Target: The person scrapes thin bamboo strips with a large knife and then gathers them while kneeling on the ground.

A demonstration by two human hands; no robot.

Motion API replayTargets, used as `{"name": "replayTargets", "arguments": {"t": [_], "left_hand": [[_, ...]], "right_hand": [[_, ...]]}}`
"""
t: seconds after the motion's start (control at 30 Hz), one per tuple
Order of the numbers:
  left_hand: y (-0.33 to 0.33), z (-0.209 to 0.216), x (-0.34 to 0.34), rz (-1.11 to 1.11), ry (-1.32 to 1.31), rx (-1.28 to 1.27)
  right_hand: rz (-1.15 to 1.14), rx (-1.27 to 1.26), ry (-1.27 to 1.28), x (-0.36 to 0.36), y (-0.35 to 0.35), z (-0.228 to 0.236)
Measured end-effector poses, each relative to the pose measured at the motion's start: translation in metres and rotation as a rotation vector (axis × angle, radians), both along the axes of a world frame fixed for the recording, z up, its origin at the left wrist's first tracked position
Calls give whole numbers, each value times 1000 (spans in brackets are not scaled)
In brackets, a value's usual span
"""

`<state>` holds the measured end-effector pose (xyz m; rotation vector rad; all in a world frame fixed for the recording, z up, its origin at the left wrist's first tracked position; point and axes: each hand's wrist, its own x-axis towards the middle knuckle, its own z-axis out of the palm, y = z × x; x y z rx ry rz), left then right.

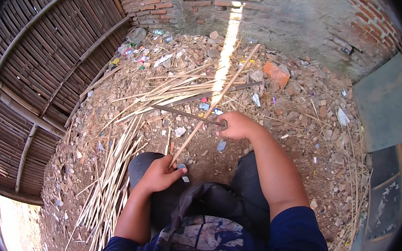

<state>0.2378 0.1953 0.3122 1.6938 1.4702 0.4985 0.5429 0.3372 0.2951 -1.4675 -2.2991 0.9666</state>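
Note:
My left hand is closed around the near end of a long bamboo strip, resting by my left knee. The strip slants away to the far right, its far end over the rubble. In my right hand is a long, narrow, dark blade-like tool, gripped at its right end and pointing left. The tool crosses the bamboo strip about midway; whether they touch, I cannot tell. To the left of my left leg lies a pile of thin, pale bamboo sticks.
More split bamboo strips lie across the ground ahead. Rubble and litter surround them, with an orange brick piece at the far right. A bamboo slat wall stands left, a brick wall ahead, and a grey-green panel right.

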Motion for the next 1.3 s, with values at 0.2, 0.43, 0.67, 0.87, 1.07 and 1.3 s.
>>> {"name": "replayTargets", "arguments": {"t": [0.2,0.43,0.67,0.87,1.07,1.3], "left_hand": [[2,4,7,-13,82,6],[0,2,5,16,72,26],[0,7,4,8,62,-8],[0,3,3,28,-7,-22],[0,7,1,-8,23,-32],[0,4,6,-11,135,28]], "right_hand": [[-183,-110,113,30,17,-16],[-43,-47,-4,-9,-4,-3],[-135,-153,57,12,11,4],[-229,-159,-18,13,7,11],[42,-42,-147,-5,-3,2],[-179,-11,-101,19,15,-5]]}}
